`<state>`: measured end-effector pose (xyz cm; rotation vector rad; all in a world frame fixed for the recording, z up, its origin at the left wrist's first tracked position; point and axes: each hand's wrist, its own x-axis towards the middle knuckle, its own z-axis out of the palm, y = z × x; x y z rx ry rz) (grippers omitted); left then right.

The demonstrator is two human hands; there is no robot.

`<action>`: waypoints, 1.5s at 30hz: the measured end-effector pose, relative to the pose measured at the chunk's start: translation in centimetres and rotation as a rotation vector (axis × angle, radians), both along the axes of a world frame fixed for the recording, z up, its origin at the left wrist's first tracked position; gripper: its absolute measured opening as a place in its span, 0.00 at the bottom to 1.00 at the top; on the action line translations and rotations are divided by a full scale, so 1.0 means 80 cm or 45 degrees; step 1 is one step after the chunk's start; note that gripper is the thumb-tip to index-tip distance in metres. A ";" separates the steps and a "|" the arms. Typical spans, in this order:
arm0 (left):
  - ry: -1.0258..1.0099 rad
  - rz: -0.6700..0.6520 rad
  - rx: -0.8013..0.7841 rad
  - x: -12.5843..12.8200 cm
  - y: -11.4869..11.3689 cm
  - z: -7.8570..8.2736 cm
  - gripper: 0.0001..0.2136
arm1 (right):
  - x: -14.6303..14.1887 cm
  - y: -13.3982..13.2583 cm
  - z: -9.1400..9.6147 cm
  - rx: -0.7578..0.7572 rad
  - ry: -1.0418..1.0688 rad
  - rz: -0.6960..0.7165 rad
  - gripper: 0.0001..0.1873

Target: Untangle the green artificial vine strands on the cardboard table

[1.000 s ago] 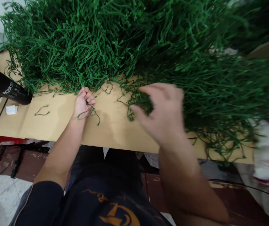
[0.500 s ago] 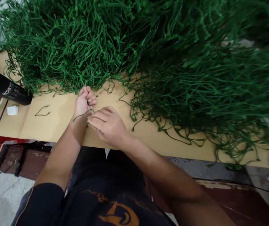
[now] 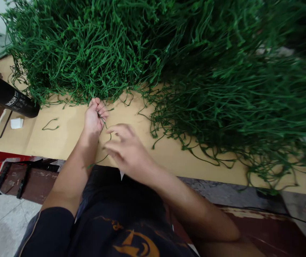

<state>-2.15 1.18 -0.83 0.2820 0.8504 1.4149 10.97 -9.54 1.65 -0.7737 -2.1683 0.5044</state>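
Note:
My left hand (image 3: pixel 96 115) rests palm up over the tabletop, its fingers curled around a thin green plastic stem (image 3: pixel 105 124) that pokes out below them. To its lower right is my right hand (image 3: pixel 127 146), slightly smeared by motion, with thumb and forefinger spread apart. Part of a green strand (image 3: pixel 99 162) runs out from beside the right thumb toward the left forearm; whether it joins the stem in the left hand is hidden. Just beyond the left hand rises a big heap of green plastic stems (image 3: pixel 88 53) with small forked tips.
Another stem pile (image 3: pixel 235 107) spreads over the right side and hangs past the front edge of the cardboard-covered table (image 3: pixel 174 160). At left lie a black vacuum bottle (image 3: pixel 16 101), a white paper scrap (image 3: pixel 16 123) and one loose stem (image 3: pixel 50 124).
My right hand has parted its thumb and fingers and drawn slightly away from the left. The strand beside it now hangs lower. My left hand stays nearly in place.

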 end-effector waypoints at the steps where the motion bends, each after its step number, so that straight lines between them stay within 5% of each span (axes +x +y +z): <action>1: 0.007 -0.024 0.003 0.002 -0.002 0.001 0.15 | 0.004 0.010 -0.006 -0.086 -0.013 -0.102 0.11; 8: 0.207 -0.089 0.097 0.020 -0.010 0.003 0.13 | -0.001 0.025 -0.033 -0.524 -0.250 -0.127 0.12; 19: 0.447 -0.147 0.217 0.028 -0.011 0.002 0.13 | 0.035 0.033 -0.038 -0.760 -0.206 -0.573 0.19; 23: 0.498 -0.159 0.228 0.034 -0.016 0.002 0.12 | 0.035 0.041 -0.028 -0.763 -0.480 -0.231 0.09; 26: 0.491 -0.207 0.187 0.031 -0.013 -0.001 0.12 | 0.027 0.032 -0.021 -0.724 -0.441 -0.038 0.09; 31: 0.431 0.034 0.160 0.003 0.001 -0.004 0.12 | 0.002 -0.008 -0.007 -0.444 -0.252 0.924 0.09; 32: 0.446 0.065 0.178 -0.002 0.001 -0.002 0.12 | 0.001 -0.012 -0.004 -0.374 -0.266 0.987 0.09; 34: 0.524 0.009 0.224 -0.008 -0.003 0.001 0.11 | 0.009 -0.006 0.001 -0.310 -0.291 0.750 0.11; 39: 0.701 -0.385 0.375 -0.006 -0.037 0.010 0.17 | 0.087 0.042 0.002 -0.250 -0.339 -0.408 0.12; 45: 0.758 -0.532 0.430 -0.027 -0.075 0.015 0.18 | 0.156 0.051 -0.029 0.069 -0.396 -0.929 0.12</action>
